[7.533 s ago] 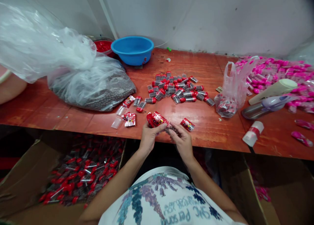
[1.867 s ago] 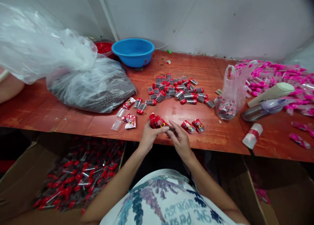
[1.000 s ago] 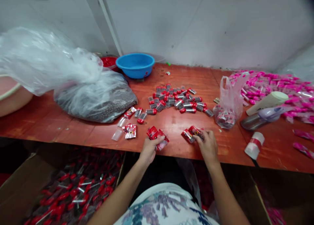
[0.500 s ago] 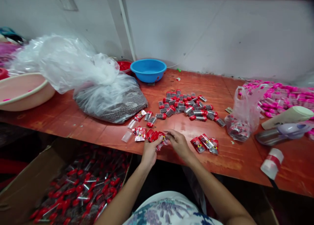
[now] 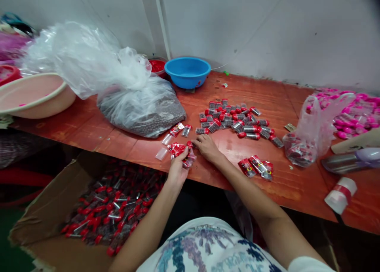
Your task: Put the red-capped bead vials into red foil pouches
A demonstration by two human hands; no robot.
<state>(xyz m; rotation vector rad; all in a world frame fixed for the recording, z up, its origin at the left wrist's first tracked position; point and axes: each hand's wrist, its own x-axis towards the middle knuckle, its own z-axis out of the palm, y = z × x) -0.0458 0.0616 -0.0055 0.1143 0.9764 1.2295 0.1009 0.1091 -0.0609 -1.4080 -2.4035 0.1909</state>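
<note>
My left hand (image 5: 177,170) is closed on a few printed red plastic packets (image 5: 189,160) at the table's front edge. Right beside it, my right hand (image 5: 208,148) has its fingers curled around a small red-capped bottle (image 5: 190,144), mostly covered by the fingertips. Just behind the hands stands a loose group of clear bottles with dark contents and red caps (image 5: 237,121). To the left of my left hand lie a clear empty sleeve (image 5: 161,154) and a red packet (image 5: 177,129). Several filled red packets (image 5: 257,167) rest to the right.
A tied clear bag of dark beads (image 5: 142,109) sits left, near a blue basin (image 5: 187,72) and a cream basin (image 5: 35,96). At right are a plastic carrier bag (image 5: 308,133), pink items (image 5: 356,109) and a bottle (image 5: 341,163). Below the table edge, a cardboard box (image 5: 44,216) holds red-capped bottles.
My right hand has moved left and away from the packets, onto a small bottle lying behind them. My left hand keeps the packets. The camera view has shifted down and left.
</note>
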